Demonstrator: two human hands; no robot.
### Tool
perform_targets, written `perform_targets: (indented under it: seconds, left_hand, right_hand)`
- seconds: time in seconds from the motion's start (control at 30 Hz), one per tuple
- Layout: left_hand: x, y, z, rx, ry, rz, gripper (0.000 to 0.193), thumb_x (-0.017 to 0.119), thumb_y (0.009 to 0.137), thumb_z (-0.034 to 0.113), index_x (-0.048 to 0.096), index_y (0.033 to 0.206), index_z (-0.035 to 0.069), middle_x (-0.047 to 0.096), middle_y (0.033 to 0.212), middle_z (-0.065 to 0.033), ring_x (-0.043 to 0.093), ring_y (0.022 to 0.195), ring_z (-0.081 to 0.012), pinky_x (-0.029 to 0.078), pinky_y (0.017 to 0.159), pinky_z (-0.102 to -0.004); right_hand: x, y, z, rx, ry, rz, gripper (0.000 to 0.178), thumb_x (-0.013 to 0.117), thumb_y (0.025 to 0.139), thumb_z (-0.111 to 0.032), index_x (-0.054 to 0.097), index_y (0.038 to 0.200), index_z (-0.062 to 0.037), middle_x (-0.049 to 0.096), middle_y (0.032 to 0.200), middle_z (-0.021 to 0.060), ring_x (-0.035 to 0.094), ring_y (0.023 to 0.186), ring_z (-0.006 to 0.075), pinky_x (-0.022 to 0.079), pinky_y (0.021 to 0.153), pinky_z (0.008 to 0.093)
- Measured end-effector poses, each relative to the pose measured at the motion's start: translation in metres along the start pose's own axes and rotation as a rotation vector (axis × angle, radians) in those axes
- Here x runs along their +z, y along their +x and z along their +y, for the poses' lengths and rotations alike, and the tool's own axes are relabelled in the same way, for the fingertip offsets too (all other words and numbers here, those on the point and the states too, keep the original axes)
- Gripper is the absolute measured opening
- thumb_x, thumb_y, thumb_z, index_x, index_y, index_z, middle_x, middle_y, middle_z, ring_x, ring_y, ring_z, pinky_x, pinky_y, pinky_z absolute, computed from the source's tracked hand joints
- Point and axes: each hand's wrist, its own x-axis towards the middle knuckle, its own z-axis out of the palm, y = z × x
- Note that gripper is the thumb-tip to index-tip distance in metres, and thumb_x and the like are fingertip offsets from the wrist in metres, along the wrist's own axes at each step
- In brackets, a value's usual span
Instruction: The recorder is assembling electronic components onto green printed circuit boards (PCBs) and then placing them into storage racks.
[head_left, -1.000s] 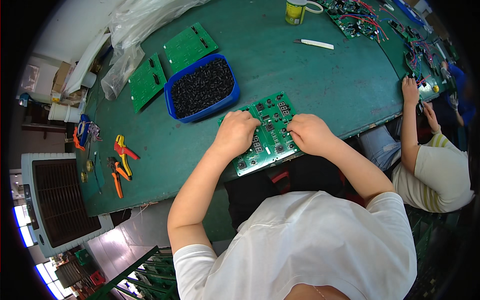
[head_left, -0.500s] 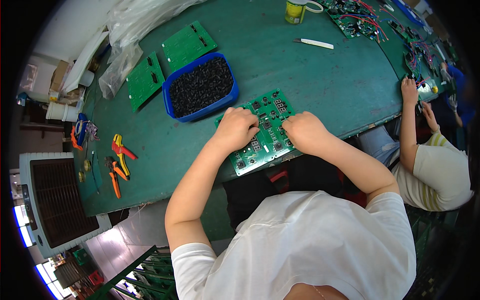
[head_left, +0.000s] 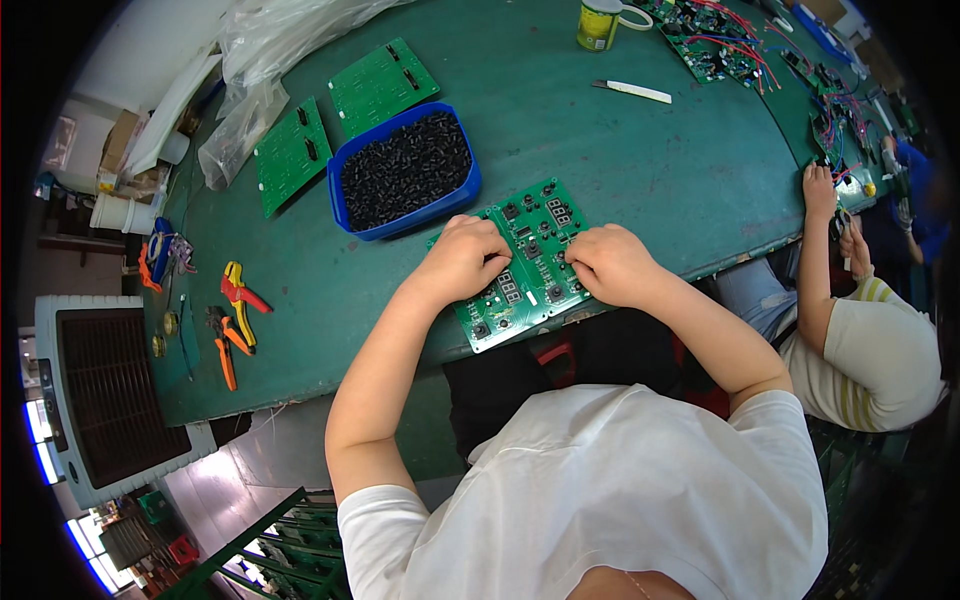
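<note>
Two hands: left hand (head_left: 465,258) and right hand (head_left: 612,264) curl inward, fingers drawn narrow; I cannot tell what, if anything, they pinch.
Green circuit board (head_left: 530,268): at the near edge of the table (head_left: 660,170), beneath both hands; I judge it light, stiff and fragile, best held by its rim, clear of components.
Blue tray (head_left: 425,212): just beyond the left hand, filled with black pieces (head_left: 405,165).

Two digit displays (head_left: 559,211), one knife (head_left: 634,91)
</note>
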Motion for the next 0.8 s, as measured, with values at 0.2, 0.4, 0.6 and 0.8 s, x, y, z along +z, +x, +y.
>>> perform_targets:
  seconds: [0.2,0.4,0.6,0.8]
  left_hand:
    - [-0.002,0.004,0.008,-0.028,0.102,0.008,0.003,0.065,0.073,0.012,0.066,0.074,0.009,0.056,0.073,-0.0053,0.054,0.080,-0.0238,0.038,0.081,-0.0376]
    - [-0.002,0.006,0.011,-0.001,0.221,-0.019,0.003,0.064,0.072,0.012,0.066,0.071,0.010,0.057,0.071,-0.0048,0.054,0.079,-0.0226,0.038,0.078,-0.0359]
    - [-0.020,0.004,0.011,0.018,0.163,-0.011,0.006,0.062,0.075,0.012,0.067,0.076,0.008,0.060,0.074,-0.0072,0.057,0.079,-0.0253,0.042,0.075,-0.0382]
    - [-0.089,0.004,-0.028,-0.716,0.347,0.243,0.014,0.061,0.077,0.018,0.067,0.086,0.008,0.066,0.094,-0.0114,0.063,0.090,-0.0297,0.050,0.077,-0.0404]
  right_hand:
    - [0.006,0.002,-0.002,0.043,-0.021,0.033,0.003,0.056,0.075,-0.009,0.057,0.075,-0.0059,0.058,0.073,0.0089,0.058,0.073,0.0288,0.041,0.065,0.0410]
    - [0.002,0.007,-0.007,0.024,-0.109,-0.004,0.003,0.056,0.074,-0.009,0.057,0.072,-0.0074,0.057,0.070,0.0081,0.057,0.069,0.0279,0.039,0.063,0.0394]
    - [0.002,0.011,-0.006,-0.011,-0.218,-0.057,0.004,0.056,0.073,-0.009,0.057,0.070,-0.0077,0.058,0.067,0.0078,0.057,0.066,0.0273,0.038,0.063,0.0402]
    - [-0.021,0.054,-0.016,-0.032,-0.049,-0.095,0.008,0.055,0.075,-0.013,0.058,0.071,-0.0070,0.060,0.070,0.0094,0.058,0.070,0.0300,0.041,0.066,0.0422]
